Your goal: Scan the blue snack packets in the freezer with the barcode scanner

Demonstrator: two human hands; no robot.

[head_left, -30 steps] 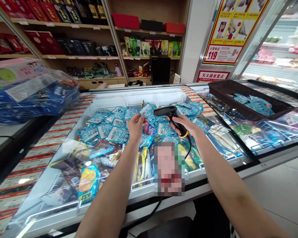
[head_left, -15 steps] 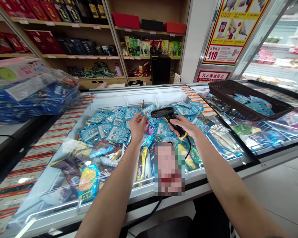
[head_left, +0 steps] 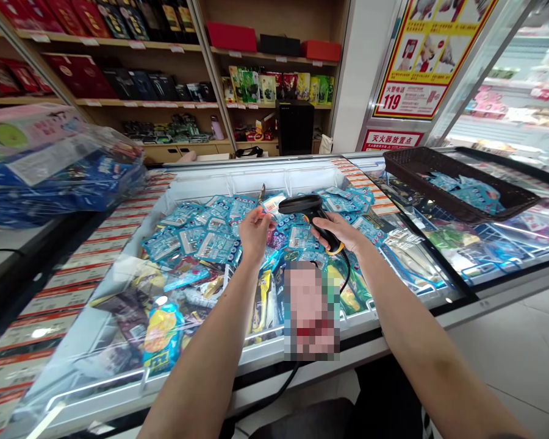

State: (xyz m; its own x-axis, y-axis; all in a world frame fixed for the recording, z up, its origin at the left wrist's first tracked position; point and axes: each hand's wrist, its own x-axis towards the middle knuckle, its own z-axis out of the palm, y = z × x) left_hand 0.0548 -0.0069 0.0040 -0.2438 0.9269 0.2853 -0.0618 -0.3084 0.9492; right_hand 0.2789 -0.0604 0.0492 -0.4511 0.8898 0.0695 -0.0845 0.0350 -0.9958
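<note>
Packet sits pinched by one end in the fingertips of my left hand, held over the blue heap on the freezer, its barcode showing. My right hand is wrapped round the handle of the scanner, whose head is close beside it. Compared with a moment ago, the label has turned brighter and a reddish glow shows by my left fingertips, so I judge the scanning light has reached it; whether the code has registered, I cannot tell.

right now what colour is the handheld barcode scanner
The barcode scanner is black with yellow trim; head view.
</note>
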